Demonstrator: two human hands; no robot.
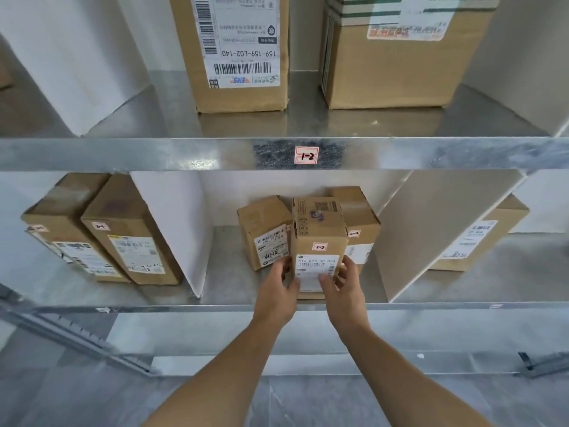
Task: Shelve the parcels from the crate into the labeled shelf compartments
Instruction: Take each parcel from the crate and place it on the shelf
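A tall cardboard parcel [318, 232] tagged 2-2 stands upright at the front of the middle compartment on the lower metal shelf [228, 291]. My left hand [281, 289] holds its lower left edge, and my right hand [341, 285] holds its lower right edge, thumb on the white shipping label. Behind it stand two more parcels, one on the left [264, 232] and one on the right [360, 223], also tagged 2-2. The crate is out of view.
White divider panels [172, 229] [431, 229] wall the compartment. Two parcels [129, 232] fill the left compartment, one [480, 238] the right. The upper shelf, tagged 1-2 [305, 155], carries two large boxes [240, 50] [400, 53].
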